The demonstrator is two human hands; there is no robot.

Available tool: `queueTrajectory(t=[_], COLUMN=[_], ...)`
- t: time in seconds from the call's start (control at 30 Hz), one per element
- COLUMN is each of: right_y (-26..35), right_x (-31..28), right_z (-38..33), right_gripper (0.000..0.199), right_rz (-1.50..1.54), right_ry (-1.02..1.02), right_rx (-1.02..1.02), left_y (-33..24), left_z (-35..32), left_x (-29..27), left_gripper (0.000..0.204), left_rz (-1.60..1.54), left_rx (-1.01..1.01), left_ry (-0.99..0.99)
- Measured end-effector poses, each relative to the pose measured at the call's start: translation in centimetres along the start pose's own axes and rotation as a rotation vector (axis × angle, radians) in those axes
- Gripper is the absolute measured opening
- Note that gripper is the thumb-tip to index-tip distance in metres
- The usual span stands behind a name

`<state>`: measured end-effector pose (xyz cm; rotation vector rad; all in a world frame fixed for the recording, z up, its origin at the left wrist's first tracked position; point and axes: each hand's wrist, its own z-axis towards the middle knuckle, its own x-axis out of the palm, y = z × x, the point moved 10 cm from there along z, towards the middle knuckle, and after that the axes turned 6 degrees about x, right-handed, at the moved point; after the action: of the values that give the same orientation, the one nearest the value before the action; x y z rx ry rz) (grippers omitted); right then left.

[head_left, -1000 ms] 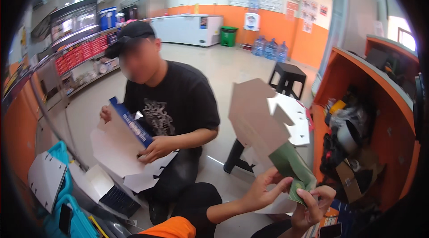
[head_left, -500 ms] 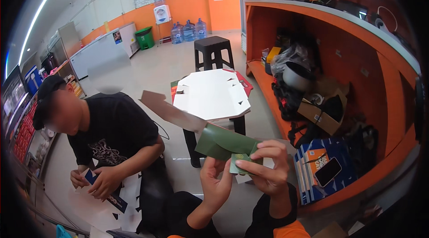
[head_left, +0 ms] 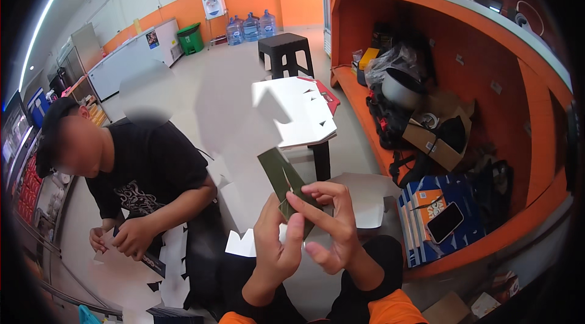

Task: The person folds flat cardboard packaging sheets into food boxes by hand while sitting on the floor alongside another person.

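A folded green cardboard box stands tilted in front of me, one panel pointing up and away. My left hand grips its lower end, thumb on the near side. My right hand is on the box's right edge, index and middle fingertips against a slit-like fold; its thumb is spread away lower down. The part of the box between my palms is hidden by my fingers. White, notched cardboard shows just left of my left hand.
A seated co-worker on the left handles a dark blue and white carton. Ahead stand white sheets on a stool and a black stool. An orange shelf and blue boxes with a phone are right. A grey blur covers part of the sheets.
The long pale flap no longer sticks out to the left; the green box now points upward, narrower. A small green piece at my right fingers is no longer seen. My hands moved slightly left.
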<state>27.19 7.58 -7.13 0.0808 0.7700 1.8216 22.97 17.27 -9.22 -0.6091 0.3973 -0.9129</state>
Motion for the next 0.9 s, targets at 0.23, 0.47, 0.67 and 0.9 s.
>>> queueTrajectory(t=[0.23, 0.47, 0.67, 0.9], right_y=[-5.4, -3.7, -8.1, -8.1], right_x=[-3.1, -3.7, -2.6, -2.4], right_z=[-0.9, -0.3, -0.4, -0.5], right_gripper=[0.037, 0.04, 0.032, 0.025], right_rz=[0.374, 0.053, -0.029, 0.002], right_ry=[-0.335, -0.242, -0.149, -0.043], right_rx=[0.331, 0.196, 0.37, 0.379], left_y=[-2.3, -0.3, 4.9, 7.5], left_z=[-1.3, -1.2, -2.4, -3.9], left_x=[-3.5, -3.2, -1.5, 0.1], left_gripper=[0.02, 0.025, 0.027, 0.03], left_rz=[0.065, -0.05, -0.299, -0.333], left_rx=[-0.301, -0.41, -0.563, -0.715], left_ry=[0.241, 0.5, 0.642, 0.755])
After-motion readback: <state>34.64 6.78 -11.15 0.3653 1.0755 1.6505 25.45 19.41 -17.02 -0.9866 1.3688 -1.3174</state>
